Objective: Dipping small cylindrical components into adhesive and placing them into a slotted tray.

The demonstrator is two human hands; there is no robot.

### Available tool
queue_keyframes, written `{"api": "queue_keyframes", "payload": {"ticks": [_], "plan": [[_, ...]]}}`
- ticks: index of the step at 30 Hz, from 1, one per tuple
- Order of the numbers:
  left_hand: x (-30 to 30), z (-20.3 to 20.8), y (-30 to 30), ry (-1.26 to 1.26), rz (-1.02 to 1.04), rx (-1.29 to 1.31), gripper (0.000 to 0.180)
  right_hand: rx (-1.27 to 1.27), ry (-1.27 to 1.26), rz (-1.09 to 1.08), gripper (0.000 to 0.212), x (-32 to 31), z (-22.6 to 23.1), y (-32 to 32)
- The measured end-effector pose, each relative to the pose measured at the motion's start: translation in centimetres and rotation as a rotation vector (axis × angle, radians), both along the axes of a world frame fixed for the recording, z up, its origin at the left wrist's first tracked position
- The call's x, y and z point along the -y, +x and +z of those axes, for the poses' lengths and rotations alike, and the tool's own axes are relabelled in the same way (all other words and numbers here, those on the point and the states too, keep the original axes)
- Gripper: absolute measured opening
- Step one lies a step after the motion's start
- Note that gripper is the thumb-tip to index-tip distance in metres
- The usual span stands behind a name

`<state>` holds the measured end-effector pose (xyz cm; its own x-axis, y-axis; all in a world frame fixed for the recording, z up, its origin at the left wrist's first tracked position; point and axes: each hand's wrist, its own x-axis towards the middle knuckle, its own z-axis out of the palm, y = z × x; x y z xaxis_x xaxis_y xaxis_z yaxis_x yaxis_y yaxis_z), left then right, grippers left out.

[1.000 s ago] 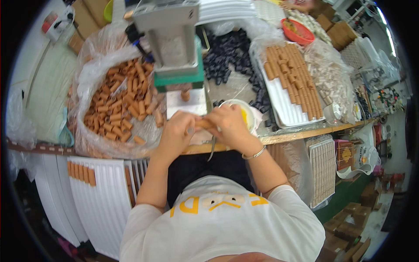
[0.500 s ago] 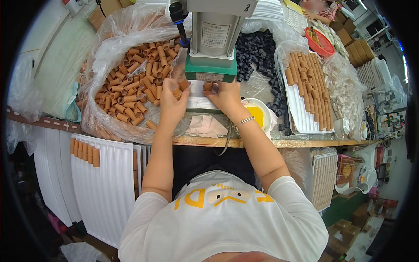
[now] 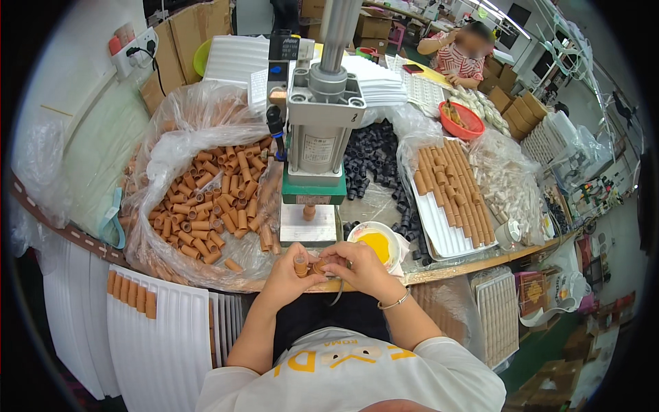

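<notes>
My left hand (image 3: 285, 283) is closed around a brown ribbed tube (image 3: 301, 266) that stands upright between its fingers. Just right of it, my right hand (image 3: 362, 266) pinches a second brown tube (image 3: 319, 266), which the left fingertips seem to touch too. Both hands meet at the table's front edge, before the press. Under the green block (image 3: 312, 193) of the press (image 3: 317, 144), a short brown piece (image 3: 309, 212) sits on the pale metal plate (image 3: 309, 232), apart from my hands. Near my right hand stands a white bowl (image 3: 355, 235) with something yellow in it.
Left is a plastic bag (image 3: 147, 244) of loose brown tubes (image 3: 206, 206). Black rings (image 3: 371, 154) lie behind the bowl. A white tray (image 3: 434, 237) holds rows of tubes at right. Another ribbed tray (image 3: 161, 343) leans below the table. A person (image 3: 461, 58) sits at the far right.
Both hands have drawn back from the press plate toward my body and come together, with tubes in them. The view has tilted up, showing more of the press and the room behind.
</notes>
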<state>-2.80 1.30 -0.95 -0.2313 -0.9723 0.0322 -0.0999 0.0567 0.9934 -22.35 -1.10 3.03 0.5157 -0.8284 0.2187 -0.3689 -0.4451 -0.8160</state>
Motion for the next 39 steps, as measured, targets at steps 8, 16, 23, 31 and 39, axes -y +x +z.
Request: {"api": "queue_keyframes", "payload": {"ticks": [8,16,23,31,39], "plan": [[-0.8,0.7,-0.1,-0.186,0.159,0.276,0.039,-0.095,-0.196,-0.044,0.024,0.1,-0.1,0.4],[-0.5,1.0,2.0,0.243,-0.727,-0.638,0.041,0.136,-0.166,0.493,0.024,-1.2,4.0,-0.5],[-0.6,2.0,-1.5,-0.208,0.059,0.047,0.034,-0.036,-0.221,-0.081,0.024,-0.5,1.5,0.1],[6.0,-0.6,8.3,-0.300,0.817,0.948,0.029,-0.127,-0.117,-0.598,0.012,6.6,-1.2,-8.5],[5.1,0.8,6.9,-0.038,0.583,1.016,0.035,-0.435,-0.011,-0.561,0.022,15.6,-5.4,-7.5]]}}
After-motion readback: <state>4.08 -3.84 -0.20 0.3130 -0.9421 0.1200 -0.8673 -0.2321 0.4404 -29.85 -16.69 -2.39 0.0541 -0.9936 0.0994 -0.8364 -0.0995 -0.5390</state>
